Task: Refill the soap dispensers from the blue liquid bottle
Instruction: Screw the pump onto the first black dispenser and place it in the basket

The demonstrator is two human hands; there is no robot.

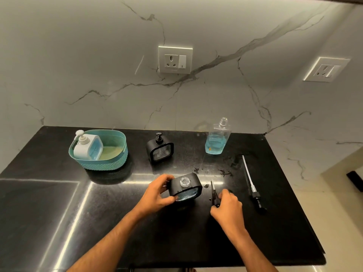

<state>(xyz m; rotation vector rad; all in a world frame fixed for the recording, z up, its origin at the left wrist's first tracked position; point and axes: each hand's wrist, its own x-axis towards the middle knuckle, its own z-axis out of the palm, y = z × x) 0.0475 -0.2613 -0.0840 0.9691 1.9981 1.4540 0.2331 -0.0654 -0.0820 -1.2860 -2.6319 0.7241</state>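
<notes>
— What's on the black counter [117,222], big things first?

— One teal basket [115,154] with one white dispenser [87,146] inside. One open bottle [217,139] of blue liquid at the back. Two black dispensers: one capped [160,149], one open [185,186].

— And the hands?

— Left hand [157,195] curls round the open dispenser. Right hand [227,207] pinches one black pump [215,195]. Another pump [252,185] lies just right.

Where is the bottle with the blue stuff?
The blue liquid bottle stands uncapped at the back right of the black counter, by the wall, right of the black dispenser.
</notes>
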